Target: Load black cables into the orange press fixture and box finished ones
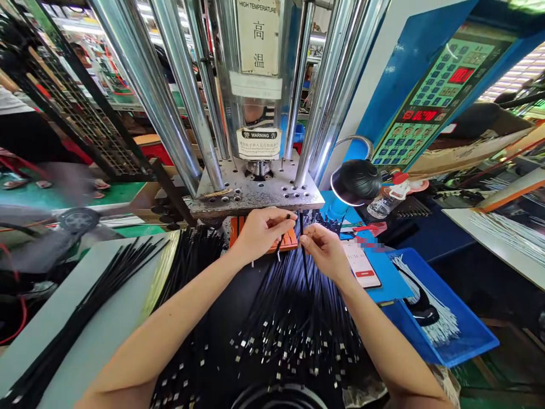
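"Black cables (293, 318) lie nearest, don't they?"

"Yes, a thick spread of them on the dark table (232, 301), small silvery tips toward the near edge. On the left, a cable bundle (80, 315) rests on a pale board (114, 318)."

"And the hands?"

"Both are just beyond that spread. The left hand (260, 228) has thumb and forefinger pinched together on a dark cable end (289, 217). The right hand (324, 250) has its thumb and finger closed on a thin black cable (304, 261), which runs nearly upright beside the other hand's fingertips."

"Same cable in both?"

"I can't tell. Just behind the left hand sits an orange block (290, 243), grooved on top and partly covered by that hand."

"What's off to the right?"

"A phone (364, 272) with a lit screen, then a blue tray (472, 341) holding white strips (445, 326)."

"Farther back?"

"A metal plate (255, 199) with holes stands above the block, among shiny posts (323, 96). Right of it are a black lamp (360, 182) and a clear bottle (385, 203). Behind the plate hangs a warning label (258, 145), and a control panel (438, 94) shows red digits at the upper right."
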Motion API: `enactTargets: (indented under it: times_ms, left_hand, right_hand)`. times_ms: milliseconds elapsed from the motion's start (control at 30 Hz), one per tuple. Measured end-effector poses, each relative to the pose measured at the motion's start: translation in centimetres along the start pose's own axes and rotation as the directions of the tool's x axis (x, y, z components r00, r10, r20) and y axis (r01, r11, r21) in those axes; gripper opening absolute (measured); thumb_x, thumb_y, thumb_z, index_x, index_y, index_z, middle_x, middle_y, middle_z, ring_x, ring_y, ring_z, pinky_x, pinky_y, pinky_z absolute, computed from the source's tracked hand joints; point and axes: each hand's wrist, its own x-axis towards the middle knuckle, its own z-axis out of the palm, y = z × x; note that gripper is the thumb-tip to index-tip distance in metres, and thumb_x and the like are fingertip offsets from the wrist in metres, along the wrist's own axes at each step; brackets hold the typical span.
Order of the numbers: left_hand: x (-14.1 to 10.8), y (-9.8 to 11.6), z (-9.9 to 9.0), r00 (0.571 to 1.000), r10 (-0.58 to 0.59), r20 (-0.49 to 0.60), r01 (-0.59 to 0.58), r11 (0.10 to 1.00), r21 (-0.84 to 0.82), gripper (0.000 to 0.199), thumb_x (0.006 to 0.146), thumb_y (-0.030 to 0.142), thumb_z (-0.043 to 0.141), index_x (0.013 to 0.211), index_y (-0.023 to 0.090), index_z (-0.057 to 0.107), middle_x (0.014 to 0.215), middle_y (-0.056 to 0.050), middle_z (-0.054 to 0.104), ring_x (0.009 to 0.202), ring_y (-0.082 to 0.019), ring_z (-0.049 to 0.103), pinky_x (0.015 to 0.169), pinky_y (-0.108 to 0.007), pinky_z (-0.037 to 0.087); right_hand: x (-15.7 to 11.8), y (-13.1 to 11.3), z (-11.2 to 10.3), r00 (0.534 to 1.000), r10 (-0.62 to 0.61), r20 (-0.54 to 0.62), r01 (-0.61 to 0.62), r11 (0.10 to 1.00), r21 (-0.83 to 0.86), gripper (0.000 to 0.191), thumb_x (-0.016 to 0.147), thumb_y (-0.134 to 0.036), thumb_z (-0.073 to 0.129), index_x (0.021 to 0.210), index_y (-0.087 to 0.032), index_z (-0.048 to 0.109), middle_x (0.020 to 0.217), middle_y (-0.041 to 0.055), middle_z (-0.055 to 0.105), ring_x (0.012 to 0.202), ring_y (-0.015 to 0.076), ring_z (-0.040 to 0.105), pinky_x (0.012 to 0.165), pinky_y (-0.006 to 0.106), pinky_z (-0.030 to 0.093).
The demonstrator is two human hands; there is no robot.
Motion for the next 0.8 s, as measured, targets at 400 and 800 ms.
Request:
enactTargets:
  times_ms: [400, 800]
  left_hand:
    - [2.4, 5.2, -2.5, 0.801, 0.473, -0.366, -0.297, 0.846, 0.442, 0.031, 0.091, 0.039, 0.058, 0.071, 0.017, 0.054, 0.064, 0.002, 0.05, 0.067, -0.009, 0.059, 0.055, -0.019, 0.043]
    - [-0.5, -0.6, -3.1, 0.934, 0.331, -0.136, -0.225, 0.839, 0.496, 0.02, 0.087, 0.034, 0.063, 0.101, 0.02, 0.06, 0.088, -0.002, 0.065, 0.075, -0.014, 0.064, 0.063, -0.025, 0.053]
  right_hand:
    - [-0.2, 0.1, 4.8, 0.976, -0.1, 0.193, 0.11, 0.993, -0.041, 0.033, 0.085, -0.037, 0.063, 0.061, -0.02, 0.049, 0.056, -0.0047, 0.047, 0.053, 0.0096, 0.04, 0.051, 0.022, 0.03]
    - [8.9, 5.2, 5.8, 0.997, 0.029, 0.066, -0.011, 0.965, -0.261, 0.031, 0.079, -0.031, 0.064, 0.054, -0.019, 0.052, 0.053, -0.0036, 0.05, 0.058, 0.0127, 0.046, 0.056, 0.023, 0.036]
